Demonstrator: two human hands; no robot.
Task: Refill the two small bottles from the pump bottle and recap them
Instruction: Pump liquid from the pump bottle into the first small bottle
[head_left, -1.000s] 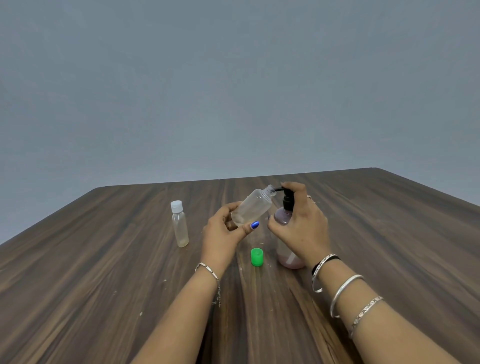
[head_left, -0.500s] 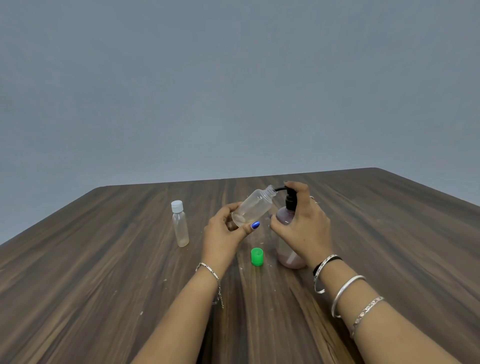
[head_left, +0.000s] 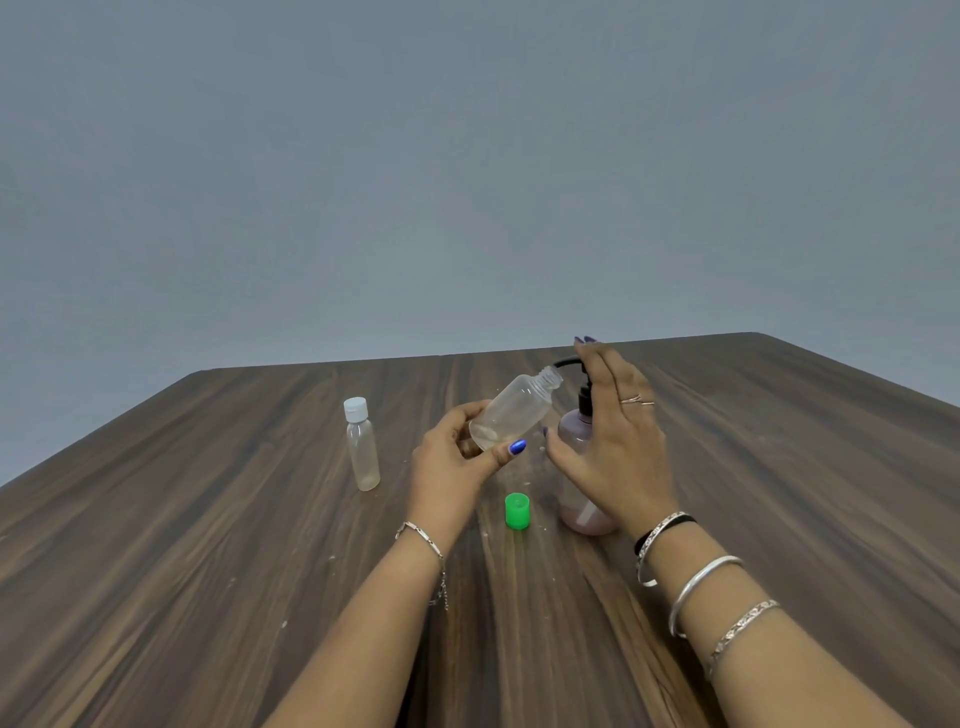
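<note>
My left hand (head_left: 451, 462) grips an uncapped clear small bottle (head_left: 511, 411), tilted with its mouth up against the black spout of the pump bottle (head_left: 577, 467). The pump bottle is translucent pink and stands on the table. My right hand (head_left: 613, 436) hovers over the pump head with fingers straight and lifted, its thumb near the bottle's side. A green cap (head_left: 517, 511) lies on the table just in front of the held bottle. A second small clear bottle (head_left: 362, 445) with a white cap stands upright to the left.
The dark wooden table (head_left: 208, 571) stretches wide on both sides, its far edge (head_left: 467, 354) just behind the bottles. A plain grey wall rises beyond. Bracelets sit on both wrists.
My right hand has lifted off the pump head and its fingers have straightened; the pump head has risen. The left hand still holds the small bottle at the spout.
</note>
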